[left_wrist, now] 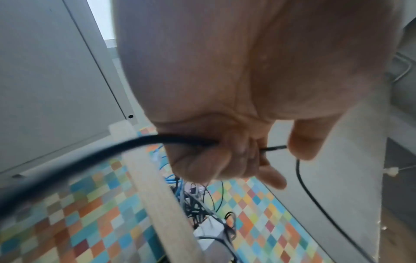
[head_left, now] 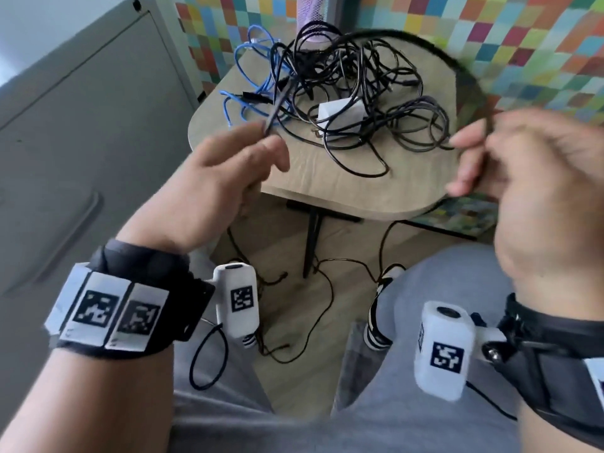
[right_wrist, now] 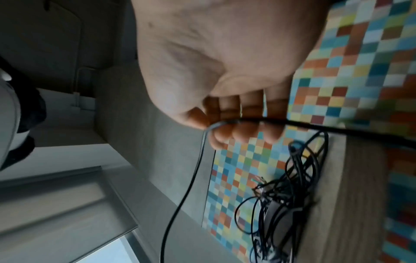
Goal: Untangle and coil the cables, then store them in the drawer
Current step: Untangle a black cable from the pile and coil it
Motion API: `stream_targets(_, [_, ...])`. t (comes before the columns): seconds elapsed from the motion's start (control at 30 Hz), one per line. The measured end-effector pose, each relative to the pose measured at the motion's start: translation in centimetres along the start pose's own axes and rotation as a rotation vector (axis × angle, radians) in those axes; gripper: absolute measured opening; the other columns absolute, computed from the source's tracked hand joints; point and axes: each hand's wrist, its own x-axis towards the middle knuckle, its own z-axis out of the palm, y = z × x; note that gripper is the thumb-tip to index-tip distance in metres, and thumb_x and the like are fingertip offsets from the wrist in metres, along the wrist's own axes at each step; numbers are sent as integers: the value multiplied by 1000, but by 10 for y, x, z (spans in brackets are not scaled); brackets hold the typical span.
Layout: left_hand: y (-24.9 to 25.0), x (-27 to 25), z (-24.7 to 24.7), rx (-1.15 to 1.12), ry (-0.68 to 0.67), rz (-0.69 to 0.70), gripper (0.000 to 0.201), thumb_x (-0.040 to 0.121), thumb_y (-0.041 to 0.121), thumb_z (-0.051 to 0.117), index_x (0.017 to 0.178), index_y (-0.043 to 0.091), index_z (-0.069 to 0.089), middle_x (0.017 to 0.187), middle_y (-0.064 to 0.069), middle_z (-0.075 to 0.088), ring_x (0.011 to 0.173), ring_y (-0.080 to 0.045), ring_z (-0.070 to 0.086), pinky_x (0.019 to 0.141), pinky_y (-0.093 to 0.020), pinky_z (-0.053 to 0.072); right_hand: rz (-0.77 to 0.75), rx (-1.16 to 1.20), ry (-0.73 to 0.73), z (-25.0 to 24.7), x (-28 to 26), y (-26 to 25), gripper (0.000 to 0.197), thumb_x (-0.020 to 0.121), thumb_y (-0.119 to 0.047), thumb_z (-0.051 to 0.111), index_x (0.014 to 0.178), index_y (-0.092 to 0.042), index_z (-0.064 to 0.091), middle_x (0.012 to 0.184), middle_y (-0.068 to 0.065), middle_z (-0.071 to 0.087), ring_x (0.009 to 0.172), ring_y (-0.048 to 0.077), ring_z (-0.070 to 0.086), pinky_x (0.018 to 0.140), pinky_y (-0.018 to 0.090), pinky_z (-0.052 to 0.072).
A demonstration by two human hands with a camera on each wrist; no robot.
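**Both hands on one black cable, above the bench**

My left hand (head_left: 225, 165) is raised at the bench's (head_left: 327, 188) near-left edge, fingers curled round a black cable (head_left: 464, 63). My right hand (head_left: 523, 171) is up by the right edge, fingers hooked on the same cable, which arcs between them over the pile. Tangled black cables (head_left: 359, 89) w/ a blue cable (head_left: 251, 76) and a white adapter (head_left: 340, 116) fill the top's far half; near strip bare. More cable lies on the floor (head_left: 294, 380) betw. my knees.

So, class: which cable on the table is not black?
The blue cable, looped at the pile's left edge; every other cable in the tangle is black.
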Motion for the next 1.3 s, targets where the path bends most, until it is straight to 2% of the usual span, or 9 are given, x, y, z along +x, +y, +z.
stream_targets(0.13, [18,-3,4,12,63,143,28,102,25,43,91,18,67,62,13,38,53,-12,29,51,-27,25,5,-56,-244,28,-17,-10,44,87,-9,51,125,-25,65,105,5,76,77,27,74,64,37,60])
stream_targets(0.3, [28,-8,11,172,9,117,12,82,21,54,94,22,57,67,13,48,61,-11,39,59,-26,33,-111,-76,-188,32,-21,-10,70,91,-18,58,156,-30,36,157,-3,46,132,24,61,96,37,58])
stream_targets(0.43, [35,-12,23,442,-46,178,21,82,7,65,89,27,61,76,6,62,64,-11,51,61,-21,42,-288,-305,-280,39,-28,-17,58,93,-17,69,148,-17,54,141,-7,63,132,7,58,111,27,46])
stream_targets(0.53, [36,-13,29,393,-83,201,23,83,2,70,90,24,64,76,5,63,61,-6,52,59,-19,42,-176,-272,-398,51,-35,-19,42,97,-29,68,139,-25,65,94,-10,74,91,9,72,81,29,57])
stream_targets(0.63, [29,-9,21,335,17,143,12,89,17,75,84,22,66,65,6,59,54,-3,45,54,-15,37,-181,-202,-269,44,-30,-19,17,104,-25,64,114,-27,77,78,-13,73,64,7,68,57,17,47])
stream_targets(0.77, [11,-3,-1,411,122,3,39,95,42,68,71,13,66,47,6,42,44,-6,32,43,-17,26,-138,-48,-5,21,-14,-14,15,99,-40,66,91,-33,77,49,-8,52,42,11,44,50,37,39])
stream_targets(0.9, [4,-3,-12,255,240,16,37,97,42,66,69,18,66,52,-9,51,44,-10,42,43,-18,35,-39,-19,2,6,-6,-5,18,94,-42,65,97,-28,77,55,-9,58,48,14,51,53,39,45])
stream_targets(1.13, [15,-1,15,-284,57,79,35,98,28,48,70,17,66,50,11,30,44,-13,21,45,-23,18,36,-18,-398,32,-22,-6,53,98,-31,65,148,-23,52,114,3,77,81,20,75,76,32,62])
stream_targets(1.3, [14,-1,26,-420,-51,105,36,97,23,49,63,24,62,55,0,22,46,-13,17,44,-22,16,-56,99,-320,38,-23,1,21,109,-19,54,116,-25,74,69,1,55,54,16,50,52,39,49])
